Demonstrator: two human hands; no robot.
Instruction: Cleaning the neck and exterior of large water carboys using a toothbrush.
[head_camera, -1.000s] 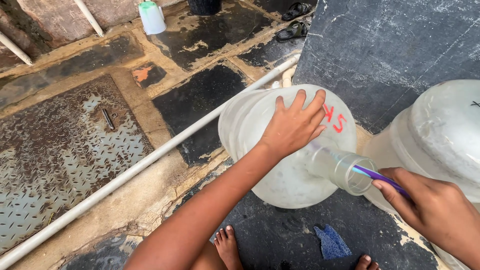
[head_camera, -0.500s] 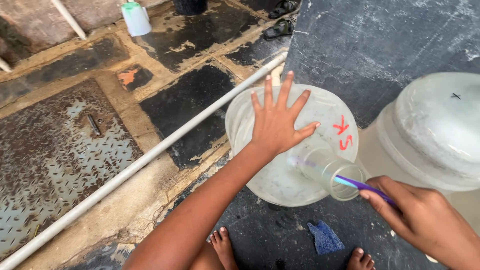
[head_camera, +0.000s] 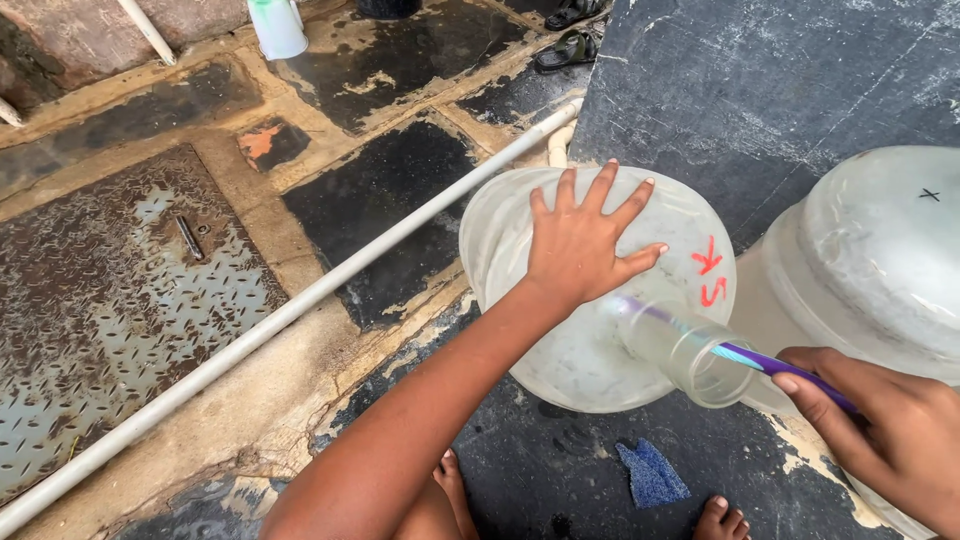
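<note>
- Left hand (head_camera: 585, 245): laid flat, fingers spread, on the shoulder of a large clear water jug (head_camera: 570, 350); grip apart, palm pressing the jug, nothing enclosed.
- Right hand (head_camera: 880, 435): grip clamped on the purple handle of a brush (head_camera: 790, 370); the handle runs into the jug's open neck (head_camera: 690, 355); the brush head inside shows only as a blur through the plastic.
- Water jug: lying on its side on the dark stone floor (head_camera: 760, 90), neck pointing toward the person; red marks on its shoulder.
- Second clear jug (head_camera: 880, 270): just beside the first, to the right.
- Blue scrub pad (head_camera: 650, 472): on the floor below the neck, near a bare foot.
- White pipe (head_camera: 300, 305): runs diagonally across the floor, left of the jug.
</note>
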